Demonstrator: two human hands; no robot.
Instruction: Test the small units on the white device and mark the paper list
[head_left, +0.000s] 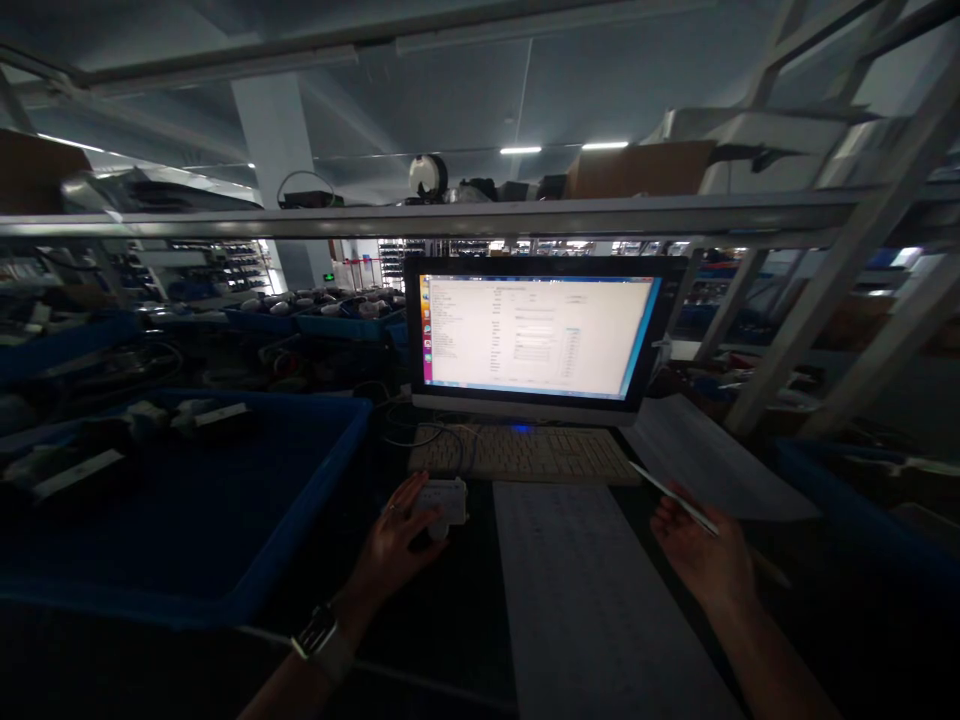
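Paper sheet [566, 590] lay nearest the cam; R hand [701, 550] gripped a white pen [694, 512], L hand [401, 535] held a small white device [451, 497] just below the keyboard [540, 455]. Prob midway: monitor [532, 335] was lit, couldn't tell if units [79, 475] in the blue bin [300, 500] were done or waiting

Dim overall, bright blurry screen [536, 335]

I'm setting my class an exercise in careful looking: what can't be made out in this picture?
All in the head view:
Monitor: its lines are too small and blurred to read.
Pale device: partly covered by the left hand.
Thin white stick in the right hand: too blurred to identify.
Long paper sheet: too dim to read, cut off by the bottom edge.
Blue bin: cut off by the left edge.
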